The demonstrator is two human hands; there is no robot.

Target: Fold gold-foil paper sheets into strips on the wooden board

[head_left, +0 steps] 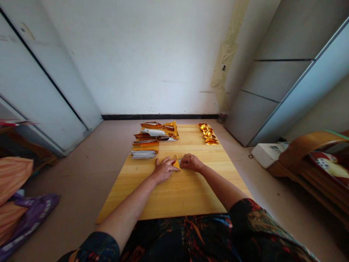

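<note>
A small piece of gold foil paper (177, 163) lies on a yellow wooden board (177, 193), partly folded. My left hand (164, 169) presses on its left side with the fingers pinched against it. My right hand (191, 162) holds its right edge, fingers curled over the paper. Behind my hands, at the board's far left, stacks of gold and white paper sheets (152, 139) lie in piles. At the far right sits a row of several folded gold paper pieces (207, 133).
The board rests on a beige floor (89, 171). A white wall stands beyond it. White cabinet doors (35, 91) are at left, grey cabinets (272, 91) at right. A wooden chair (313, 156) and a white box (268, 153) are at right, bags (24, 214) at left.
</note>
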